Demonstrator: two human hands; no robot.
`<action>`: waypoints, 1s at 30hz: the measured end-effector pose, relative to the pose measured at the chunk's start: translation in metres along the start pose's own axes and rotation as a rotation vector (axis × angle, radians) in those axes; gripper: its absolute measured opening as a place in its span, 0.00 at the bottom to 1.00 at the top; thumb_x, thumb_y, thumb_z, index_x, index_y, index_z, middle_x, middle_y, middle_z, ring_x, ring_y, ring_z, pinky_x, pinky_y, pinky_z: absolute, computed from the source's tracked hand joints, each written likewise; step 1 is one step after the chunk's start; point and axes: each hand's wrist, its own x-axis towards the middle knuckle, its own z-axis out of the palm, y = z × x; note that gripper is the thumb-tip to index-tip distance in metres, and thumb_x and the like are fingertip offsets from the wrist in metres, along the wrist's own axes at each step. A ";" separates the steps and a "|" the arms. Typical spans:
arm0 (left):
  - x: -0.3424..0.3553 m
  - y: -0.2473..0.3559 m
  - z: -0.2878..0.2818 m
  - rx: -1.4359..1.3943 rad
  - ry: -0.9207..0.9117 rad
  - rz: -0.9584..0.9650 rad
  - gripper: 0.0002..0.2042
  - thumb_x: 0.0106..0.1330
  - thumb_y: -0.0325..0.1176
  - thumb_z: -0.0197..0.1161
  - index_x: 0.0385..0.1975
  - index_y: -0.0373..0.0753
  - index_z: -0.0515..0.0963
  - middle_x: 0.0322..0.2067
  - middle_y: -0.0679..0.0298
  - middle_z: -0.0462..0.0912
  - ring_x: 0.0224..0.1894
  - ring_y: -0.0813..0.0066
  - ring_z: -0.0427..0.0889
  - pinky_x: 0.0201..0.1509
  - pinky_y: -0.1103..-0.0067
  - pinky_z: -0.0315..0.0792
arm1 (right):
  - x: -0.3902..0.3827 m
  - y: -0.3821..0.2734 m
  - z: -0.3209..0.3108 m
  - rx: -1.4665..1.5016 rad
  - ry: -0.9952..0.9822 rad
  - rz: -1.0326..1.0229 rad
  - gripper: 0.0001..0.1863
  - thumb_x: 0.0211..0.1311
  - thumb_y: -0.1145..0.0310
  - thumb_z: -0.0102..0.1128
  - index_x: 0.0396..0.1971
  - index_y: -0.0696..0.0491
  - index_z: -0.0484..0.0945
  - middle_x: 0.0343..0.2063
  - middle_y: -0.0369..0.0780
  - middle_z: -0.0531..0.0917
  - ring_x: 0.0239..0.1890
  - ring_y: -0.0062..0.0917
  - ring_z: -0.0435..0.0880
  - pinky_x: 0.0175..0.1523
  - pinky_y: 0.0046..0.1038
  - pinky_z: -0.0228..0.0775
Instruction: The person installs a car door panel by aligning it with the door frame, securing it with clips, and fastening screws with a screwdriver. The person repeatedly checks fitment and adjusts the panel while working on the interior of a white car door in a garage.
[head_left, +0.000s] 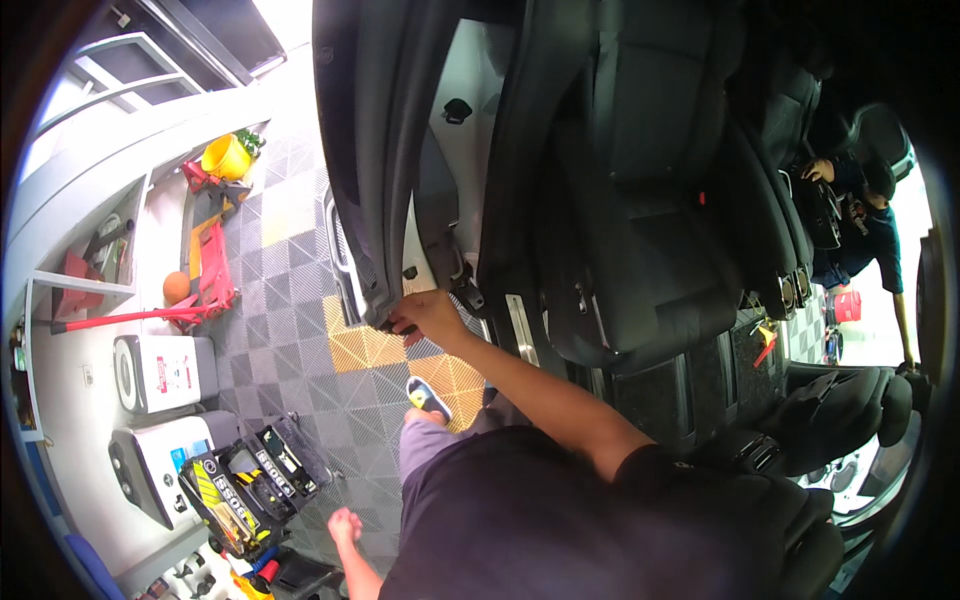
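Observation:
My right hand (428, 316) reaches across to the edge of an open black car door (372, 170), with its fingers curled around that edge. A silver handle (345, 262) shows on the door's outer side. My left hand (345, 524) hangs low beside my body, its fingers curled in, with nothing seen in them. Beyond the door opening stands a black car seat (640, 220), with a red buckle (702, 198) at its side. A metal sill strip (521, 328) lies just right of my right hand.
An open black tool case (262, 490) sits on the tiled floor (290, 250) at left, near white cabinets (165, 372). Farther off are a red stand (212, 275), an orange ball (177, 287) and a yellow bucket (226, 157). Another person (865, 235) leans in at the car's far side.

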 end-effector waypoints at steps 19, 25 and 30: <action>0.037 0.298 0.083 0.167 -0.538 0.638 0.18 0.79 0.43 0.60 0.63 0.43 0.78 0.46 0.60 0.88 0.40 0.72 0.88 0.38 0.76 0.78 | -0.001 -0.023 0.007 -0.117 0.085 -0.031 0.12 0.63 0.68 0.70 0.35 0.64 0.88 0.27 0.44 0.90 0.26 0.26 0.91 0.24 0.29 0.83; 0.090 0.334 0.057 0.417 -0.678 0.634 0.17 0.74 0.36 0.64 0.59 0.37 0.79 0.34 0.60 0.88 0.32 0.70 0.87 0.33 0.75 0.78 | -0.014 -0.022 0.030 -0.375 0.258 -0.208 0.08 0.59 0.75 0.68 0.31 0.66 0.85 0.22 0.43 0.87 0.19 0.24 0.87 0.21 0.26 0.78; 0.134 0.347 0.059 0.503 -0.714 0.631 0.15 0.73 0.29 0.62 0.54 0.26 0.77 0.32 0.55 0.88 0.31 0.65 0.88 0.37 0.73 0.83 | -0.020 -0.017 0.043 -0.235 0.384 -0.264 0.04 0.56 0.78 0.67 0.27 0.64 0.85 0.18 0.43 0.85 0.15 0.24 0.84 0.20 0.28 0.77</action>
